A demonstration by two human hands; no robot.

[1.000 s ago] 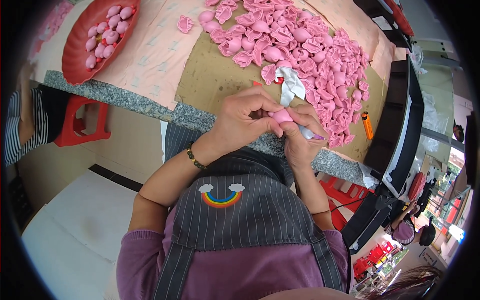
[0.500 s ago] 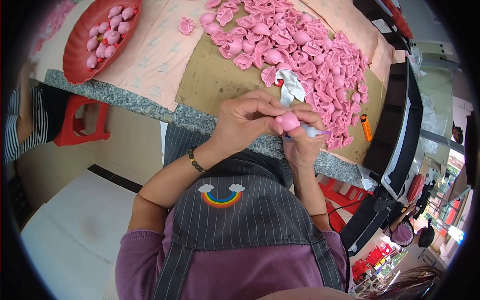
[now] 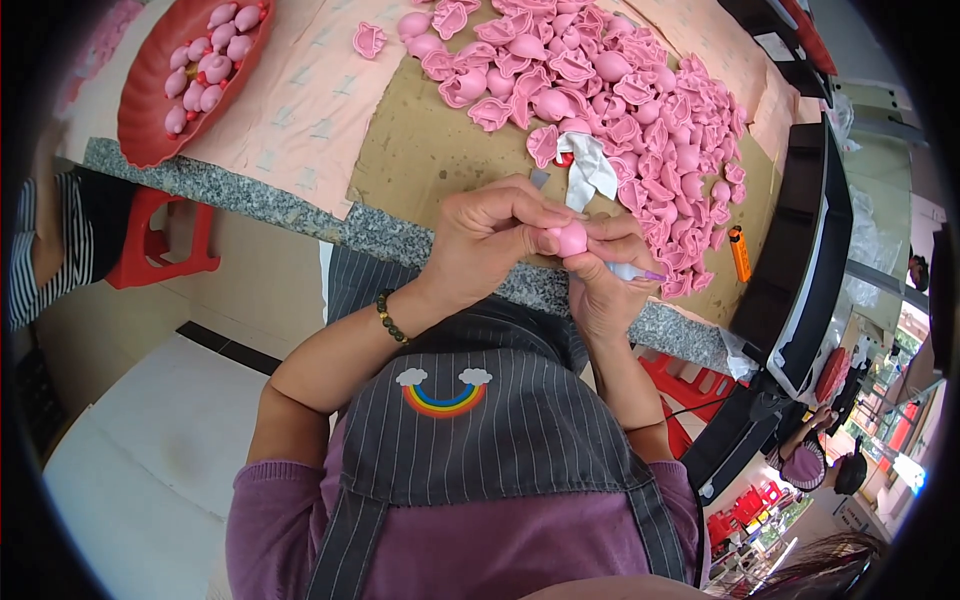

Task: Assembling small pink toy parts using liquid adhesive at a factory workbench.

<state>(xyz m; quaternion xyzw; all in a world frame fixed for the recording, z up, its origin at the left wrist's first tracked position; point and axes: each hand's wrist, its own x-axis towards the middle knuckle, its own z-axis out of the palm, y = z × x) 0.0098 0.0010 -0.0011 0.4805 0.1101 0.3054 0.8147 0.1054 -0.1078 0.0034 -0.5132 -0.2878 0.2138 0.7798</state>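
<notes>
- The left hand (image 3: 490,240) and the right hand (image 3: 610,275) meet just above the near edge of the worktop (image 3: 400,235), both clamped on one small pink rubber piece (image 3: 572,238) held between their fingertips.
- The right hand also grips a thin tool with a purple tip (image 3: 640,272).
- Beyond the hands, a heap of pink pieces (image 3: 620,90) covers a brown cardboard sheet (image 3: 420,150), with a white cloth (image 3: 592,168) among them.
- A red tray (image 3: 150,120) with more pink pieces sits far left.
- An orange lighter (image 3: 740,253) lies right.
</notes>
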